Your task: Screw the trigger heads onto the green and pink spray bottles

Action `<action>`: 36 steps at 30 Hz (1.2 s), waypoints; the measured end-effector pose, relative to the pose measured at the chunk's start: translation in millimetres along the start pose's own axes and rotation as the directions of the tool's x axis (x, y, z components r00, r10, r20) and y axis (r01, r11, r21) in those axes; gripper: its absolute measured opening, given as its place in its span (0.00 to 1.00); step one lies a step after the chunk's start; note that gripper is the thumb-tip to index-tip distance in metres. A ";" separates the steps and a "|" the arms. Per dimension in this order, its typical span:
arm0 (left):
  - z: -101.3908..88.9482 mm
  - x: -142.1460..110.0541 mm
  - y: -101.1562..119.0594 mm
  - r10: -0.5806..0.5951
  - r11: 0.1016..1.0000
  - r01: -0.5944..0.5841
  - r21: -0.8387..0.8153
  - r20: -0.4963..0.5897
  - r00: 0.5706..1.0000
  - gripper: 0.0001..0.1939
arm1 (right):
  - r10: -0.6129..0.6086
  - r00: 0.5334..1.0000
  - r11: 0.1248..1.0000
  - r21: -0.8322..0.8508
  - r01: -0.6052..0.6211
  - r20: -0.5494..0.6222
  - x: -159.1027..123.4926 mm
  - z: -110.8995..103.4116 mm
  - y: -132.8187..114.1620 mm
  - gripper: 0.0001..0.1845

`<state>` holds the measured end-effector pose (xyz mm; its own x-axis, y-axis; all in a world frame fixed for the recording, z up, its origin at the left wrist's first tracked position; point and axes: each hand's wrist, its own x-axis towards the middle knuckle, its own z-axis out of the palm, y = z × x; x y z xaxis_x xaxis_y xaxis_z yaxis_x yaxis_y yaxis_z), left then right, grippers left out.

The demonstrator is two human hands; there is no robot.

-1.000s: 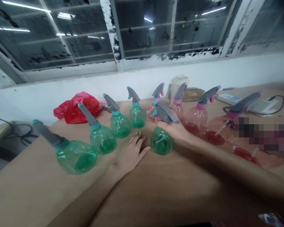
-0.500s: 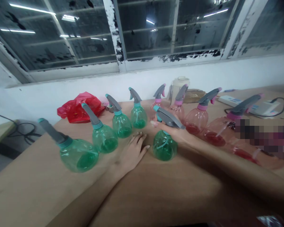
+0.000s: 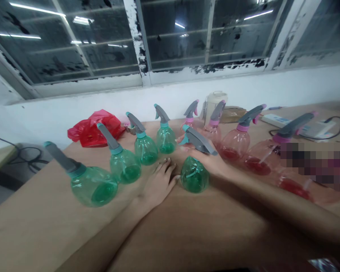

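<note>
My right hand grips the neck of a green spray bottle with a grey head and teal trigger; green liquid lies in its bottom. I cannot tell whether its base touches the table. My left hand lies flat on the table with fingers stretched out, its thumb tip close to that bottle's left side. Beyond and left of it, several more green spray bottles stand in a slanting row. To the right, pink spray bottles with red liquid form another row, partly hidden behind my right hand and arm.
A red plastic bag lies at the back left of the wooden table. Against the wall stand a whitish container and a brown packet. A white power strip with a black cable lies at the back right.
The held green bottle has shifted slightly left, nearer my left thumb, and my right hand has moved with it. My left hand stays flat in nearly the same place.
</note>
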<state>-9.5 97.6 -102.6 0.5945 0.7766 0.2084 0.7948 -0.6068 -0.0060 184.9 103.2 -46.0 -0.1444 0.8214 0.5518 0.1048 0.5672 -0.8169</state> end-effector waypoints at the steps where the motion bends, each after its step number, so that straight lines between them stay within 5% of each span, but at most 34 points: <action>1: -0.3 0.1 0.2 -0.001 1.000 0.001 0.001 0.001 1.000 0.25 | -0.002 1.000 1.000 0.008 0.002 -0.003 0.0 0.0 0.0 0.13; 36: 2.0 -0.3 0.3 0.012 1.000 -0.013 -0.017 -0.006 1.000 0.25 | 0.061 0.997 0.990 -0.122 -0.065 -0.042 -0.9 -1.4 -5.6 0.11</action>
<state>-9.3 97.5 -104.6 0.6036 0.7681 0.2140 0.7851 -0.6193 0.0083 185.9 99.4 -41.8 -0.0960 0.8560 0.5079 0.2330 0.5154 -0.8246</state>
